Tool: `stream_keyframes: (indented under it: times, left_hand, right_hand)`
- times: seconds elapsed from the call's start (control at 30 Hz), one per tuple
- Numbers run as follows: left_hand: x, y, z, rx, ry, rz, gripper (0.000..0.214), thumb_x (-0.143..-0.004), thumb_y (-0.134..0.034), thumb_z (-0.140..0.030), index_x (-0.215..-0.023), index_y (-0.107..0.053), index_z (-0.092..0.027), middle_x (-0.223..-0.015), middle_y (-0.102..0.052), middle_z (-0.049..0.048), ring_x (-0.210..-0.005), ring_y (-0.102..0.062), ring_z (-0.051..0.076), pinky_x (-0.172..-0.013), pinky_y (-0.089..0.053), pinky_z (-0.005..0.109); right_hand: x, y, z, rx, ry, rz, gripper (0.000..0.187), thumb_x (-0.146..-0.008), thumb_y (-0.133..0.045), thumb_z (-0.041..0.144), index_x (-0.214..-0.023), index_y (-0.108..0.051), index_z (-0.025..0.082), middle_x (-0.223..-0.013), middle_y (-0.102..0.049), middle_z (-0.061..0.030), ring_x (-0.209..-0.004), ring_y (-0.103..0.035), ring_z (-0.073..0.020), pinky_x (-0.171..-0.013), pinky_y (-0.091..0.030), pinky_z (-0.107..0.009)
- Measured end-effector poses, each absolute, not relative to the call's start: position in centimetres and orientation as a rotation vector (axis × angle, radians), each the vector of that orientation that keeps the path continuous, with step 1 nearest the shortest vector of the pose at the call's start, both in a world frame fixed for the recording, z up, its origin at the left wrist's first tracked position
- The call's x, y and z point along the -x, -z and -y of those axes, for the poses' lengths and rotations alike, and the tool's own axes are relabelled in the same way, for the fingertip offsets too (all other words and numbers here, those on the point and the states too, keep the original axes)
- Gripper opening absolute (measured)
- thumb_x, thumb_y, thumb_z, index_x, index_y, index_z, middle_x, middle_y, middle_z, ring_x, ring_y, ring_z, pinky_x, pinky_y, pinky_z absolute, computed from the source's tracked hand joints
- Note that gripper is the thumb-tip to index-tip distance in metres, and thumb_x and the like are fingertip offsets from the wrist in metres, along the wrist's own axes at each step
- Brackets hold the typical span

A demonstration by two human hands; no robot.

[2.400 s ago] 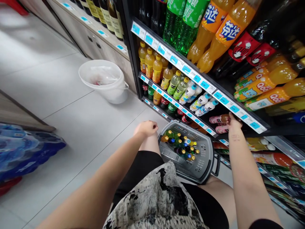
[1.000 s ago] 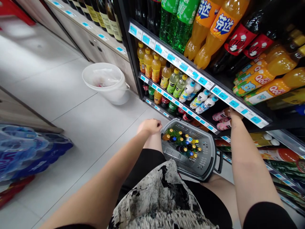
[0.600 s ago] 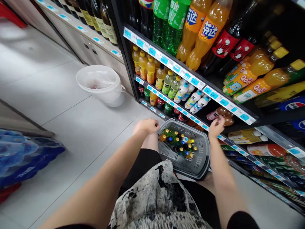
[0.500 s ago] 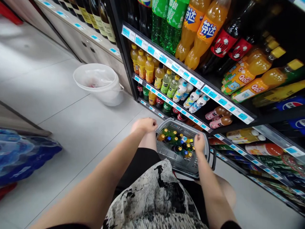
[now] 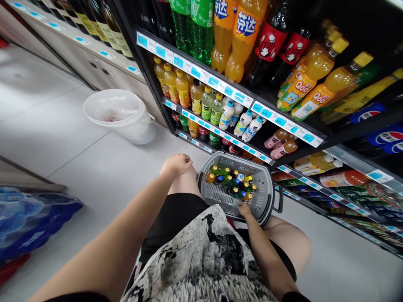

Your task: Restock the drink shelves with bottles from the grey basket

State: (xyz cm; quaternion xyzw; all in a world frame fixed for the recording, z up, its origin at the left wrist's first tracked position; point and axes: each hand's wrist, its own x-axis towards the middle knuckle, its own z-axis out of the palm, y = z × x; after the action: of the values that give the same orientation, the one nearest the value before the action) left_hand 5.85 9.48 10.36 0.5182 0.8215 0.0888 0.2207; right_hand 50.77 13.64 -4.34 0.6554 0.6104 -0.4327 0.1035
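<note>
A grey plastic shopping basket (image 5: 267,184) is in front of me, between my knees, with several small bottles (image 5: 233,182) upright inside, their caps gold, blue and yellow. My right hand (image 5: 244,209) is at the basket's near side, over its rim, with the fingers curled; whatever they may hold is hidden. Over my left knee, just left of the basket, my left hand (image 5: 178,163) is closed in a fist. Anything inside that fist cannot be made out.
Drink shelves (image 5: 217,82) with soda and juice bottles rise beyond the basket and along the right. A white bucket (image 5: 132,123) stands on the floor at left, below a wine shelf (image 5: 85,40). Blue-wrapped bottle packs (image 5: 34,222) lie at far left.
My right hand has moved from above the basket's right part down to its near rim. My left hand stays closed over the knee. The view has shifted slightly to the right.
</note>
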Motion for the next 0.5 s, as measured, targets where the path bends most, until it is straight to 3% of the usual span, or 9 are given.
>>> stream_keyframes:
  times: [0.13,0.33,0.5]
  left_hand:
    - [-5.1,-8.9,-9.0,-1.396,-0.271,-2.251,0.040,-0.087,-0.047,-0.040,-0.101,-0.081,-0.025,-0.116,-0.079,0.0072,-0.111,-0.070,0.029,-0.090,-0.053,0.033]
    - [-3.7,-6.1,-9.0,-1.392,-0.378,-2.215,0.039,-0.087,-0.046,-0.040,-0.096,-0.082,-0.027,-0.116,-0.080,0.0035,-0.111,-0.071,0.027,-0.090,-0.054,0.032]
    - [-3.5,-5.9,-8.9,-1.365,-0.369,-2.226,0.039,-0.089,-0.045,-0.038,-0.097,-0.081,-0.026,-0.115,-0.080,0.0037,-0.109,-0.071,0.027,-0.089,-0.054,0.033]
  right_hand:
    - [-51.1,6.9,-13.5,-1.878,1.183,-1.753,0.018,-0.094,-0.070,0.024,-0.108,-0.074,0.014,-0.114,-0.073,-0.0109,-0.117,-0.065,-0.0237,-0.109,-0.045,-0.037]
    - [-52.4,9.1,-15.0,-1.989,1.105,-1.635,0.028,-0.100,-0.065,0.029,-0.124,-0.069,0.014,-0.123,-0.071,-0.0099,-0.113,-0.067,-0.0216,-0.104,-0.051,-0.038]
    - [-54.7,8.4,-16.3,-2.211,0.839,-1.502,0.057,-0.102,-0.058,0.036,-0.148,-0.049,0.004,-0.139,-0.059,-0.0251,-0.128,-0.061,-0.0298,-0.108,-0.049,-0.038]
